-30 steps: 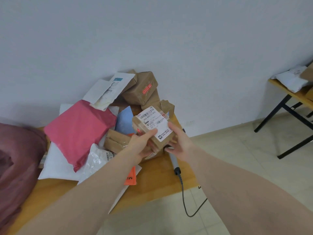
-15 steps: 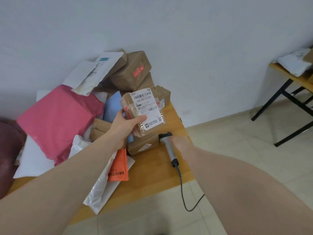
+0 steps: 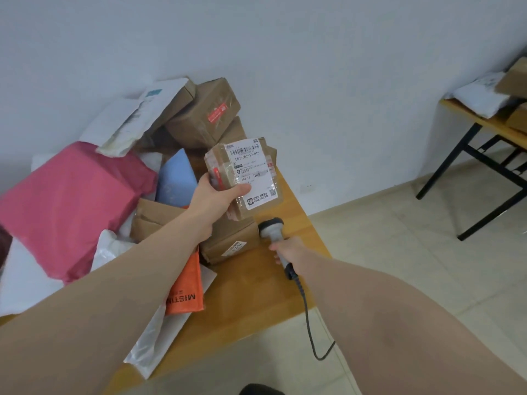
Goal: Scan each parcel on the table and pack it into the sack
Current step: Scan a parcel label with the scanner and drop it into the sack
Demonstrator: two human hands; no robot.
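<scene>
One small brown parcel [image 3: 242, 178], white label up, is gripped in the left hand [image 3: 212, 199] above the wooden desk [image 3: 296, 215]. The right hand [image 3: 288, 249] holds one corded scanner [image 3: 275, 232] just below it. One pink mailer [image 3: 68, 206], one orange bag [image 3: 186, 292] and several brown boxes crowd the desk beneath a white wall [image 3: 313, 67]; a second desk [image 3: 484, 124] stands on the tiled floor [image 3: 413, 280].

Parcel [image 3: 242, 175]: above desk [image 3: 288, 212], before box pile [image 3: 205, 115].
Scanner [image 3: 275, 238]: right of parcel, nearer.
</scene>
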